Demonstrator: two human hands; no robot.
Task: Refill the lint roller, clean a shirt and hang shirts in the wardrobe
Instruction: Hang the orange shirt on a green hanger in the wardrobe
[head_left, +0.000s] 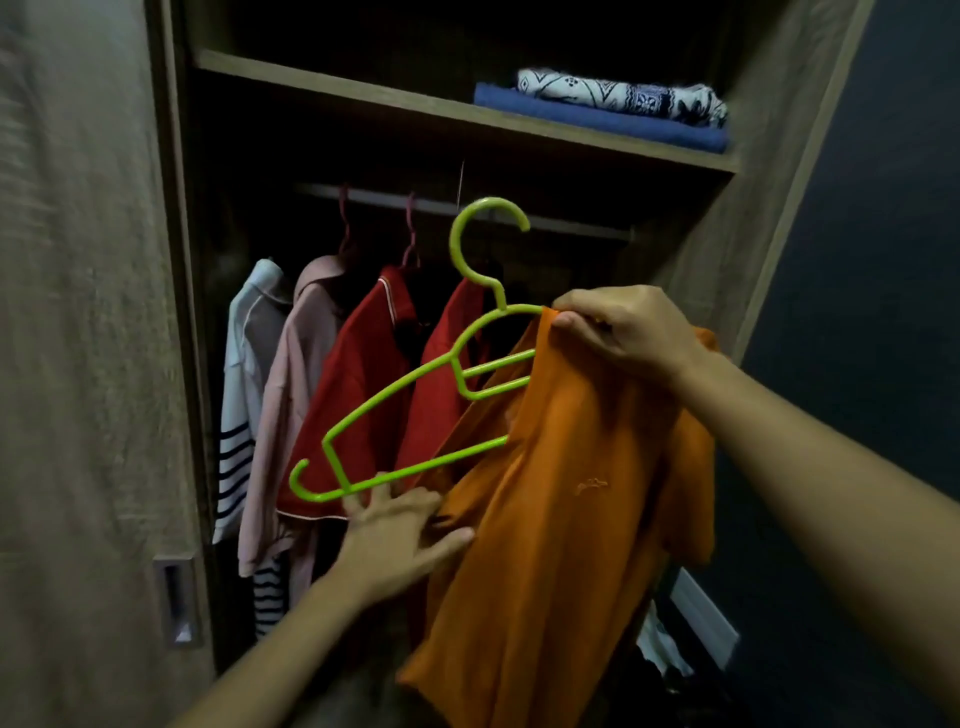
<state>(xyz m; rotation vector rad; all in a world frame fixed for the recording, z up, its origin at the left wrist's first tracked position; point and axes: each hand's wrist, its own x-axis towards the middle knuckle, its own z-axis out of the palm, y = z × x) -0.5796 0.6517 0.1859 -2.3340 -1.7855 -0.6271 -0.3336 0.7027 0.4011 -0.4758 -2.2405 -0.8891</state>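
An orange shirt (561, 499) hangs in front of the open wardrobe, half on a lime-green plastic hanger (410, 384). The hanger is tilted, its hook up near the rail (571, 218) but not on it. My right hand (623, 327) pinches the shirt's collar together with the hanger's right shoulder. My left hand (400, 535) is lower down, fingers spread, pressing on the shirt's left edge just under the hanger's bottom bar. The hanger's right half is hidden inside the shirt.
Two red shirts (363, 384), a pink shirt (291, 395) and a white striped one (244, 374) hang on the rail's left part. Folded clothes (613, 109) lie on the shelf above. A sliding door (78, 364) stands at left, a dark wall at right.
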